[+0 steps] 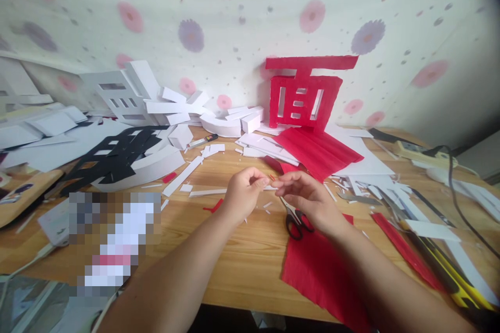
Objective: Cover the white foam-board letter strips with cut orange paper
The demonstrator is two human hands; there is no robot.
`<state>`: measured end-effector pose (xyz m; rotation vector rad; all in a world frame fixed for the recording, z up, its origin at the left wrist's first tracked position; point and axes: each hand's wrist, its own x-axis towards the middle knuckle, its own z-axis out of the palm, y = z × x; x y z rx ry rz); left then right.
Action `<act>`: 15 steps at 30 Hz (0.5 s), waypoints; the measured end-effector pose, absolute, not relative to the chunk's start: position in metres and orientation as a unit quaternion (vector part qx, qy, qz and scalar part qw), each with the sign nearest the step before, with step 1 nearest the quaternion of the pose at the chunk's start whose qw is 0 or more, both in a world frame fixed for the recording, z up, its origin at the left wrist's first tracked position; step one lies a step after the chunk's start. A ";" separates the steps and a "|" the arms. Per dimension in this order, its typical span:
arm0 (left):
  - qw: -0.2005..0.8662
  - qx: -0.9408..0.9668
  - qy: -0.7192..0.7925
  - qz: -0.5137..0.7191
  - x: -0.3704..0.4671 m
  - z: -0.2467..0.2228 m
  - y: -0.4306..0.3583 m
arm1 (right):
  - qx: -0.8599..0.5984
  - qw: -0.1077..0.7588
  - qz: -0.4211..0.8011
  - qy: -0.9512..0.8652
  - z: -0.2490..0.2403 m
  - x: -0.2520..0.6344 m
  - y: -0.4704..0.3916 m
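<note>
My left hand (247,191) is closed in a pinch above the middle of the wooden table (230,276). Close by on the right, my right hand (310,199) has its fingers bent, the tips together. A tiny orange-red piece (272,177) shows between the two sets of fingertips; its kind is too small to make out. Under my right hand lie scissors (296,222) with dark handles, their blades partly hidden by the fingers. A sheet of red paper (312,276) spreads below the scissors and runs beneath my right forearm. A white paper strip (209,192) lies beside my left hand.
A red cut-out character (304,94) stands at the back over crumpled red paper (318,151). White foam-like shapes (128,93) and black cut-outs (113,158) crowd the left. A utility knife (202,141), yellow-black tool (441,265), power strip (424,153) and scraps lie around.
</note>
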<state>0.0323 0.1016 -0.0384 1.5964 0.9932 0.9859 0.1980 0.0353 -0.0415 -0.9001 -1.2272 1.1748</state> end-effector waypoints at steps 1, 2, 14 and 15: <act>0.500 0.646 0.406 0.411 0.033 -0.038 0.102 | -0.388 0.578 0.494 -0.521 -0.041 0.198 0.036; 0.513 0.635 0.401 0.417 0.033 -0.038 0.102 | -0.392 0.584 0.487 -0.518 -0.041 0.198 0.036; 0.702 0.527 0.259 0.403 0.039 -0.042 0.092 | -0.405 0.623 0.372 -0.556 -0.045 0.194 0.037; 0.715 0.515 0.253 0.398 0.040 -0.042 0.090 | -0.403 0.621 0.349 -0.574 -0.044 0.193 0.037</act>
